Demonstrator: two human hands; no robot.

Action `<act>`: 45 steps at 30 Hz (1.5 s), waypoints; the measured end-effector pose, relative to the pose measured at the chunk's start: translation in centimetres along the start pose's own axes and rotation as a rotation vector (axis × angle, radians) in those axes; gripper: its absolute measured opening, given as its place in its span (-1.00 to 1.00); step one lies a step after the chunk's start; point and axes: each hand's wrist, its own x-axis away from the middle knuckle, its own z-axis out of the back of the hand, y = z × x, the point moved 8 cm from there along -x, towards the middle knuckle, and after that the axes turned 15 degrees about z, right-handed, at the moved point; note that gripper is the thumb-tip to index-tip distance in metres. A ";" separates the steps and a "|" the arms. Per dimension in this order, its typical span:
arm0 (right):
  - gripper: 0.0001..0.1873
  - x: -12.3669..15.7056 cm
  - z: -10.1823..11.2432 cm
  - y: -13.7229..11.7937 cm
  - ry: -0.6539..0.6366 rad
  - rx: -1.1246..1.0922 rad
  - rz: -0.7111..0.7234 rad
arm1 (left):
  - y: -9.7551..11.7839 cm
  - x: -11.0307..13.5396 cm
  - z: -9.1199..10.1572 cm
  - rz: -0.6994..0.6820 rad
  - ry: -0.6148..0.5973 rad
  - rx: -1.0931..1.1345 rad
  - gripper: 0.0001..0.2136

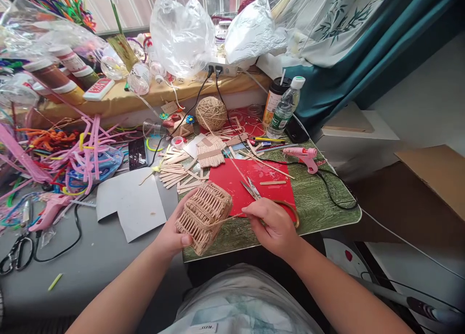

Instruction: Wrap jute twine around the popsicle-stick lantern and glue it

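A small box woven from twine and sticks (203, 215) is held up over the table's front edge. My left hand (172, 234) grips it from its left side, thumb at the lower edge. A strand of twine (228, 220) runs from the box to my right hand (274, 225), whose fingers pinch it. Just beyond that hand lie scissors (252, 189) on a red sheet (232, 179), their gold-coloured handle partly covered by the hand. The ball of twine (210, 113) sits farther back, with a strand leading forward from it.
Wooden sticks (174, 171) are piled behind the box. A pink glue gun (303, 157) with its cable rests at right, near a water bottle (286, 106). Another pink glue gun (49, 210) and black scissors (18, 254) lie left. A grey card (132, 203) is beside the table.
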 end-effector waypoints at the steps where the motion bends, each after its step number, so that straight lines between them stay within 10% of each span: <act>1: -0.62 -0.1 0.1 0.1 -0.001 0.005 -0.001 | 0.1 0.0 0.0 -0.007 -0.007 0.001 0.09; 12: -0.72 -0.8 0.9 0.6 0.052 -0.015 -0.112 | 1.5 -0.2 -0.2 -0.056 0.005 -0.125 0.13; 24: -0.56 -2.6 -3.8 -1.3 -0.382 -0.342 -0.234 | 6.1 0.6 -1.7 -0.491 0.342 -0.829 0.01; 29: -0.88 -3.6 -3.8 -1.5 -0.155 -0.157 -0.226 | 6.3 1.1 -1.6 -0.542 0.492 -0.943 0.02; 37: 0.04 -3.1 -3.5 2.3 0.034 -0.435 -0.331 | 5.3 0.4 -2.8 -0.435 0.183 -0.672 0.01; 45: 0.05 -2.8 -4.0 2.5 -0.086 -0.543 -0.320 | 4.0 0.0 -3.2 -0.384 0.112 -0.718 0.03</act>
